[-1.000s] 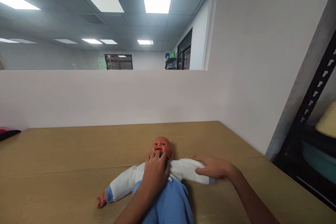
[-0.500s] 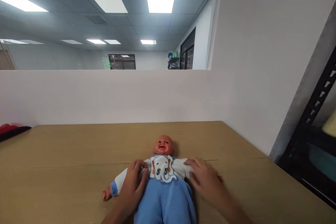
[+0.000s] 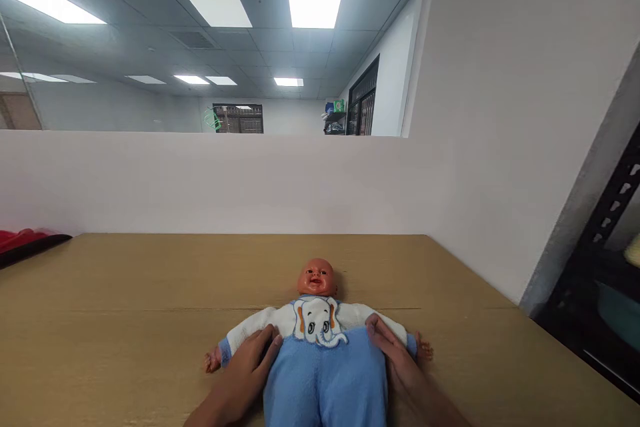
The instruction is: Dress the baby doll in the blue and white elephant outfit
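Note:
A baby doll [image 3: 317, 277] lies on its back, arms spread, its head away from me. It wears a white and blue outfit [image 3: 320, 373] with an elephant on the chest. My left hand [image 3: 247, 367] is at the left side of the outfit's waist, fingers and thumb bent at the cloth's edge. On the other side, my right hand [image 3: 400, 357] has its fingers closed on the edge of the blue cloth, below the doll's sleeve. The blue part is drawn wide between both hands. Both my fingertips are partly hidden against the fabric. The doll's feet are out of view.
The doll lies on a light brown tabletop [image 3: 150, 273] against a white wall [image 3: 240, 180] with a wide window opening. A red item with a black edge [image 3: 30, 243] is at the far left. A black metal rack [image 3: 590, 280] stands at the right.
My right hand has moved from the doll's sleeve down to the side of the blue cloth, which is now wider. The doll's right-side arm now shows fully. The view has shifted slightly.

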### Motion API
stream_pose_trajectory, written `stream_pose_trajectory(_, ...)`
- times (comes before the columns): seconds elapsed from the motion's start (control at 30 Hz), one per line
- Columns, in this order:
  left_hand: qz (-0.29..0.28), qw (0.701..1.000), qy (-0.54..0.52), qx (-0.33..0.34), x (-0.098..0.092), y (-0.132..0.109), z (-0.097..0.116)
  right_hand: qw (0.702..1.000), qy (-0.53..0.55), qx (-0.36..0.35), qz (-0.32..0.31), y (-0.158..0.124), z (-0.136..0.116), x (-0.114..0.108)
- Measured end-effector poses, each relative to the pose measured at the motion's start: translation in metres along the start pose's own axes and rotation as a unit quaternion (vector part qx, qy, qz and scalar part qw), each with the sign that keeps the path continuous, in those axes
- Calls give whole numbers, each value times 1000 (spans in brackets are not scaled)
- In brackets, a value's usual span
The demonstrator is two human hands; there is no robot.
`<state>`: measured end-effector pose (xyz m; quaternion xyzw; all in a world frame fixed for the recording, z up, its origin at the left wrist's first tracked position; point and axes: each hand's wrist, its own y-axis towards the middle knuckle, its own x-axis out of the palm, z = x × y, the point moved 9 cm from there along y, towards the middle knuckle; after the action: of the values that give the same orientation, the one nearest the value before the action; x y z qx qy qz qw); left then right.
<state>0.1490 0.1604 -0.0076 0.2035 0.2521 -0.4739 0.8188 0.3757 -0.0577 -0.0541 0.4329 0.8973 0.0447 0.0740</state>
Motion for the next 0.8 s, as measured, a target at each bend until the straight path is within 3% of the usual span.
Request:
stream_pose_trajectory(0.17, 55, 998, 35, -14, -1, 6, -10, 999, -24, -15, -23, 10, 6, 14)
stream_pose_trajectory(0.3, -8, 995, 97, 13, 9, -1, -15, 994, -84, -34, -66, -6, 5, 7)
stream_pose_trajectory(0.4, -54, 989, 123, 67, 14, -7, -11, 970, -201, -67, -117, -18, 11, 0)
stream_pose_trajectory(0.53, -38, 988, 124, 80, 14, -5, -9, 934, -303, -115, -149, -19, 17, 1)
stream_pose_trajectory(0.67, 18, 984, 179, 9, 10, 3, -19, 908, -375, -171, -77, -10, 5, -3)
stream_pose_trajectory(0.8, 61, 968, 239, -35, 0, 4, -22, 856, -469, -214, 44, -3, -8, -25)
